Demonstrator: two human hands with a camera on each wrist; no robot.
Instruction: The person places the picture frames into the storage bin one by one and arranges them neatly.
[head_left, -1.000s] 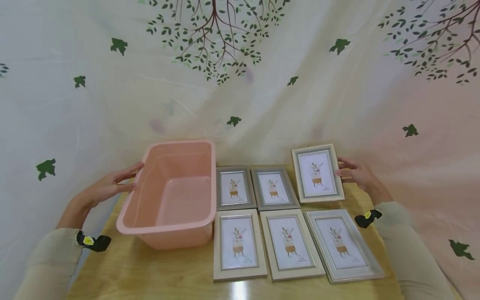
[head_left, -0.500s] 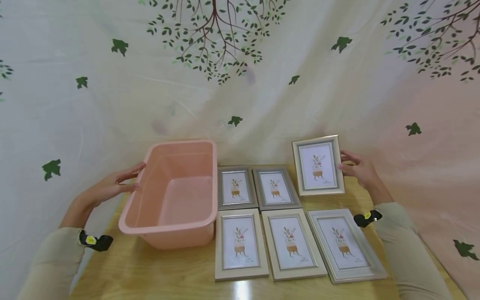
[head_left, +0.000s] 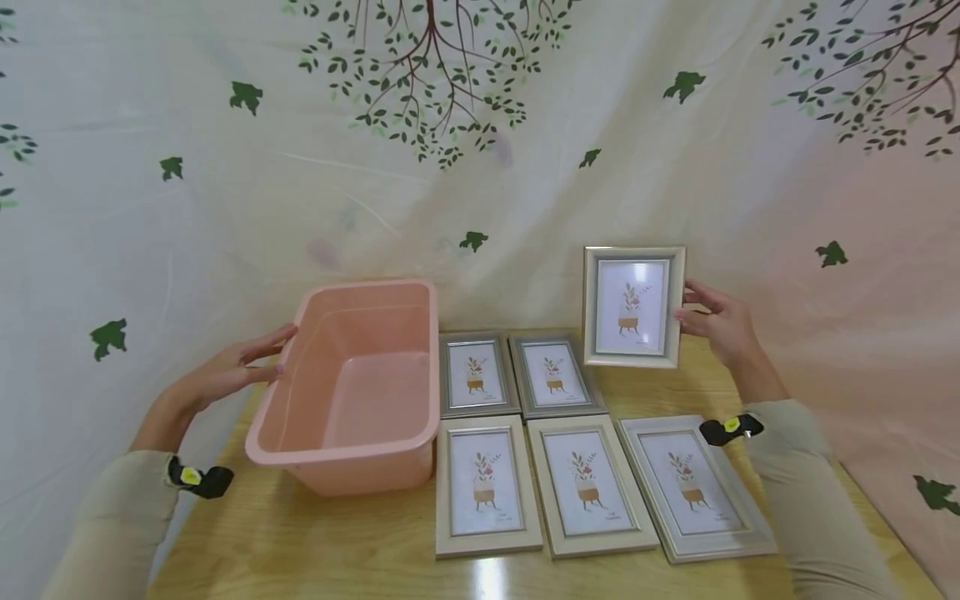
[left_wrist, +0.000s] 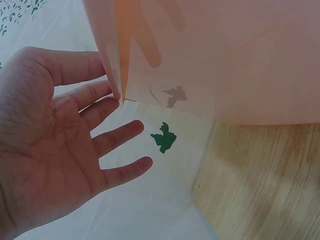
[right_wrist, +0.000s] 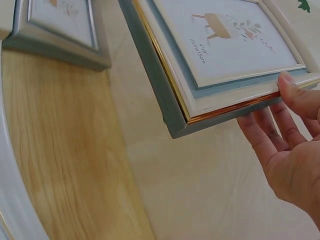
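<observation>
In the head view my right hand point(head_left: 723, 329) holds up a cream picture frame point(head_left: 633, 354) by its right side, above the table's back right. The right wrist view shows the thumb on this frame's front edge point(right_wrist: 230, 102) and the fingers beneath. My left hand point(head_left: 225, 371) touches the left rim of a pink plastic basin point(head_left: 341, 458), its fingers nearly straight. From the left wrist, the palm point(left_wrist: 55, 145) faces the basin's outer wall point(left_wrist: 260, 75), with the lower fingers spread apart from it. The basin holds nothing inside.
Two grey picture frames point(head_left: 447, 375) lie right of the basin. In front of them lie two cream frames point(head_left: 444, 492) and a whitish one point(head_left: 720, 546). A leaf-printed cloth point(head_left: 360, 217) hangs behind the wooden table point(head_left: 322, 550).
My right hand has raised the cream picture frame and brought it more upright, so light now glints on its glass. The left hand stays at the basin's rim.
</observation>
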